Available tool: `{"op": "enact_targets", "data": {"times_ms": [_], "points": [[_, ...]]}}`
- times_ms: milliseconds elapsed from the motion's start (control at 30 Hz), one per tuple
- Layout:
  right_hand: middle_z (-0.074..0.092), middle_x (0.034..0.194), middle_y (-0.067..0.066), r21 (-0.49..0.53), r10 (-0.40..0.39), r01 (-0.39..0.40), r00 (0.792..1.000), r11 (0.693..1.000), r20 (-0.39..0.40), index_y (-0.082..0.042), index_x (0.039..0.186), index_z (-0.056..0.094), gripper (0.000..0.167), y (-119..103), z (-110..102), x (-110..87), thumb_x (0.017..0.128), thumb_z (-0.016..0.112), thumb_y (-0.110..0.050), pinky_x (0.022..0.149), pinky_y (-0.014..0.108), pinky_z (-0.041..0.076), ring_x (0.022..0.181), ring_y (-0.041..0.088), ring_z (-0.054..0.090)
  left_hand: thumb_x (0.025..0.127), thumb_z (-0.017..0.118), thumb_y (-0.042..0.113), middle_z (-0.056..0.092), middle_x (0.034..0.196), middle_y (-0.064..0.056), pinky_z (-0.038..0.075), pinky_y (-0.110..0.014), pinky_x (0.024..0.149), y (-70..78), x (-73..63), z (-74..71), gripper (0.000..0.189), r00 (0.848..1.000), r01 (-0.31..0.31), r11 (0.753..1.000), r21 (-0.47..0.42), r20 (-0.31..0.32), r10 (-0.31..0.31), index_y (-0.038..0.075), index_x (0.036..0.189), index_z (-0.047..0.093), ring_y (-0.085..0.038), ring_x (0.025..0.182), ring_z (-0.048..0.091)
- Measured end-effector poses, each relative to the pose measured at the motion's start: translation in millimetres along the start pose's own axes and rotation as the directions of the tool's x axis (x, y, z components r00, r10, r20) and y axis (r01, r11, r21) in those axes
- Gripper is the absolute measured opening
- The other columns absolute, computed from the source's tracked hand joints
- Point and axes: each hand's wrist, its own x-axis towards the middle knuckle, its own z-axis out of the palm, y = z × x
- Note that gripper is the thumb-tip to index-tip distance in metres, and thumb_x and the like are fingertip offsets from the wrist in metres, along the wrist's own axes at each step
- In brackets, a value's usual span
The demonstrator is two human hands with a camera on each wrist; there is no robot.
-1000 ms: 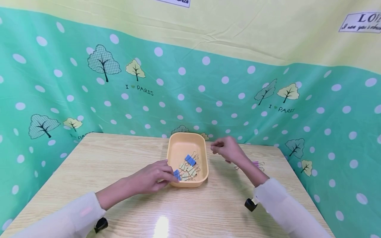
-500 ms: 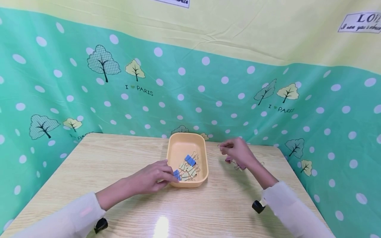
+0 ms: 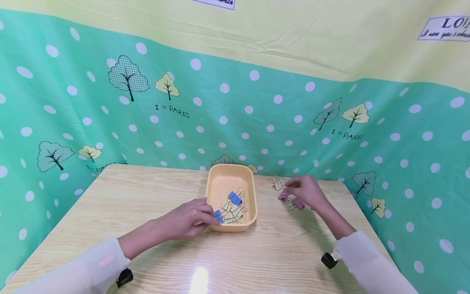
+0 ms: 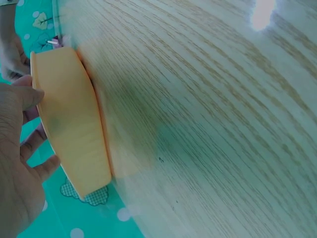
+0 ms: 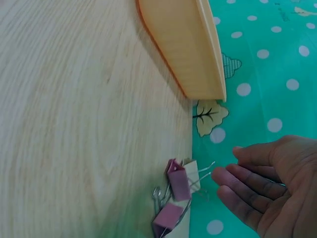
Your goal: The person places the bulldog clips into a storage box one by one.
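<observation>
Binder clips lie inside and to the right of a peach tray.
Blue clips and pale yellow clips share the tray's near half; right of the tray, pink clips and more pale yellow ones rest on the wood-grain counter. At the tray's near left corner, the left hand pinches the rim between its fingers. Right of the tray, the right hand hovers, fingers loosely bent and holding nothing, tips near the clips' wire handles; whether they touch, I cannot tell.
</observation>
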Motion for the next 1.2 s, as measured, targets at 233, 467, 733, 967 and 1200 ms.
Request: {"op": "enact_targets", "data": {"times_ms": [233, 467, 733, 967, 1200], "points": [[0.086, 0.106, 0.014, -0.040, 0.018, -0.018, 1.000, 0.999, 0.000, 0.000, 0.117, 0.085, 0.022, 17, -4, -6.2, 0.102, 0.082, -0.017, 0.082, 0.039, 0.068, 0.096, 0.026, 0.082, 0.091, 0.086, -0.001, 0.080, 0.100, 0.010, 0.060, -0.063, 0.114, 0.4, 1.9, -1.7, 0.035, 1.000, 0.005, 1.000, -0.003, 0.008, -0.005, 0.024, 0.115, 0.090, -0.009, 0.100, 0.067], [0.086, 0.104, 0.015, -0.083, 0.048, -0.043, 0.997, 0.996, 0.057, 0.003, 0.119, 0.084, 0.024, 29, -8, -12.0, 0.097, 0.083, -0.009, 0.076, 0.033, 0.065, 0.095, 0.027, 0.081, 0.091, 0.086, -0.002, 0.079, 0.099, 0.009, 0.060, -0.063, 0.114, 0.6, 2.0, -2.5, 0.034, 1.000, 0.000, 1.000, -0.005, 0.002, 0.000, 0.023, 0.114, 0.090, -0.009, 0.098, 0.066], [0.087, 0.105, 0.015, -0.075, 0.008, 0.001, 0.994, 0.997, 0.113, 0.004, 0.116, 0.084, 0.026, 39, -6, -15.2, 0.091, 0.089, -0.004, 0.080, 0.030, 0.064, 0.097, 0.027, 0.082, 0.091, 0.086, -0.002, 0.079, 0.100, 0.010, 0.063, -0.051, 0.107, -0.1, 1.6, -1.8, 0.034, 1.000, -0.019, 1.000, 0.000, -0.017, 0.019, 0.023, 0.114, 0.090, -0.009, 0.097, 0.065], [0.087, 0.103, 0.012, -0.124, -0.009, 0.022, 0.995, 0.992, 0.104, -0.002, 0.107, 0.087, 0.019, 42, -2, -17.2, 0.089, 0.090, 0.000, 0.092, 0.047, 0.069, 0.101, 0.028, 0.083, 0.092, 0.085, -0.001, 0.080, 0.102, 0.011, 0.061, -0.061, 0.113, 1.0, 0.2, -1.4, 0.034, 1.000, 0.008, 1.000, -0.009, 0.003, -0.007, 0.024, 0.115, 0.090, -0.009, 0.101, 0.067], [0.087, 0.101, 0.011, -0.129, 0.004, 0.011, 0.993, 0.992, 0.118, -0.001, 0.110, 0.087, 0.019, 41, 1, -18.6, 0.091, 0.089, -0.001, 0.090, 0.047, 0.069, 0.097, 0.024, 0.082, 0.092, 0.086, -0.001, 0.079, 0.101, 0.010, 0.061, -0.045, 0.104, -0.3, -0.7, 1.0, 0.034, 1.000, -0.011, 1.000, 0.005, -0.008, 0.011, 0.024, 0.115, 0.090, -0.008, 0.097, 0.064]]}}
